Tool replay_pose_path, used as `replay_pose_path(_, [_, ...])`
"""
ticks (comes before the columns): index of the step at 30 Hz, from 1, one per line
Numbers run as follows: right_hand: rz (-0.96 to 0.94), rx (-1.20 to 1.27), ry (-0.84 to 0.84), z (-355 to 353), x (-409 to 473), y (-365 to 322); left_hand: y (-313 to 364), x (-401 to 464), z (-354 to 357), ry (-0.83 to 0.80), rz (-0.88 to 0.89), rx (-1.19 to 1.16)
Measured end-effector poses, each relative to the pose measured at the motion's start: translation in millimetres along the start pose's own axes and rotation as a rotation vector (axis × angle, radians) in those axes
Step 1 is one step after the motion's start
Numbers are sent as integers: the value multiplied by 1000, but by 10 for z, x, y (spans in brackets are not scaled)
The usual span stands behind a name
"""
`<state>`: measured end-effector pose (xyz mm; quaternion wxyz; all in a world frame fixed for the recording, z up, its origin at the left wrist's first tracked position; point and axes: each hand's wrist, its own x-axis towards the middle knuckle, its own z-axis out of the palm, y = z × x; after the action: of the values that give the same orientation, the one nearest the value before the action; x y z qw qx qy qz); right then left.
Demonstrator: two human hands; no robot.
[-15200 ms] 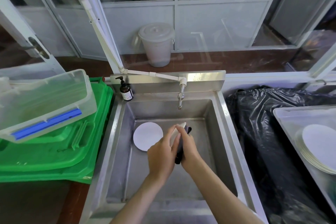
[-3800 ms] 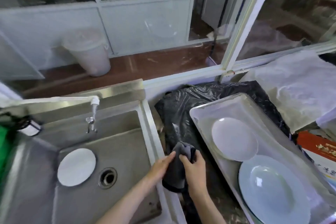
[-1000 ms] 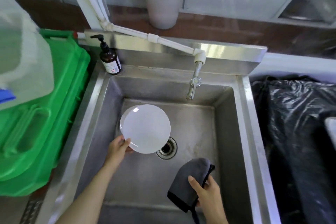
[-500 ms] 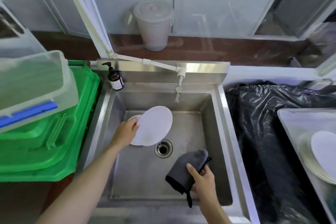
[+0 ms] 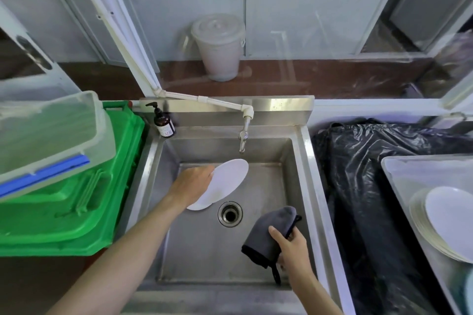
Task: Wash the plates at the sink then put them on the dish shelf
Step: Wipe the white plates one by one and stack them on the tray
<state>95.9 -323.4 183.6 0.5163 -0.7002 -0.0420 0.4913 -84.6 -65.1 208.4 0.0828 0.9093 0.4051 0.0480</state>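
- Presently: left hand [image 5: 192, 181] grips a white plate [image 5: 225, 180] by its left rim, fingers curled round the edge; the plate is tilted, held over the back-left part of the sink [image 5: 304, 161] basin, its upper edge just below the tap [image 5: 242, 139].
- A second pale plate edge shows just under the held plate's lower end, near the drain [image 5: 229, 213]; cannot tell whether the two touch.
- Right hand [image 5: 290, 245] holds a grey cloth [image 5: 268, 231] bunched in curled fingers, thumb laid on top of the fabric; a dark trimmed edge and loop hang below the hand. The cloth sits over the front-right part of the basin, well apart from the plate.
- Drain lies near the basin's middle, between the two hands.
- No water stream visible at the tap; the white pipe [image 5: 204, 98] feeding it runs along the sink's back edge.
- Brown pump bottle [image 5: 163, 124] stands upright at the sink's back-left corner.
- Left of the sink: green plastic crate [image 5: 84, 202] with a clear lidded box [image 5: 48, 133], blue clip on it, resting tilted on top.
- Right of the sink: black plastic sheeting [image 5: 363, 174], then a steel tray [image 5: 399, 169] holding a stack of white plates [image 5: 446, 225] at the frame's right edge.
- Behind the glass, a white lidded bucket [image 5: 218, 46] stands on the reddish floor.
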Motion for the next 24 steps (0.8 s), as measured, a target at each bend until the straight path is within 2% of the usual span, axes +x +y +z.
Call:
replay_pose_path(3, [-5, 3, -43, -46, 61, -81, 97, -24, -76, 53, 34, 62])
replay_pose_path(6, [-13, 6, -61, -92, 141, -147, 89, 1, -94, -9, 63, 200])
replay_pose_path(14, [-21, 36, -57, -195, 217, -279, 412, -95, -220, -93, -1, 424])
replay_pose_path(20, [39, 100, -62, -312, 222, -189, 565, -203, -175, -160, -89, 373])
replay_pose_path(24, [69, 143, -53, -376, 234, -149, 701, -282, -130, -173, -290, 80])
